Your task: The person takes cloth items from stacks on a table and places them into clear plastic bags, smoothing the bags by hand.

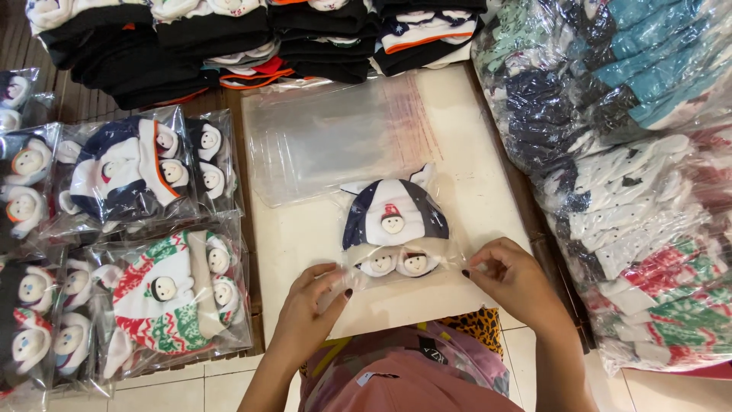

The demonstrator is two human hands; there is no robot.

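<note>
At the centre of the pale surface (473,191), a clear plastic bag holding a navy-and-white baby hat set with small snowman faces (394,229) lies flat, its open lower edge turned toward six o'clock, where the person sits. The left hand (311,305) comes in from seven o'clock; its fingers are curled, with thumb and forefinger pinching the bag's lower left corner. The right hand (512,281) comes in from five o'clock, and its fingertips are closed on the bag's lower right corner, so the flap is stretched between the two hands.

Just beyond the bag, toward twelve o'clock, lies a flat stack of empty clear plastic bags (335,137), its near edge touching or slightly tucked under the hat's packet. Farther out at twelve o'clock sits a row of folded dark hat sets with orange and white trim (229,38).

At nine o'clock, a bagged navy, white and orange hat set (130,172) rests among similar packets, and below it, toward eight o'clock, lies a bagged red, green and white patterned hat set (171,297). At three o'clock, large clear sacks stuffed with teal, navy, white and red knitwear (633,152) are heaped beside the surface. Close to the person at six o'clock, a pink garment (404,374) fills the bottom of the view.
</note>
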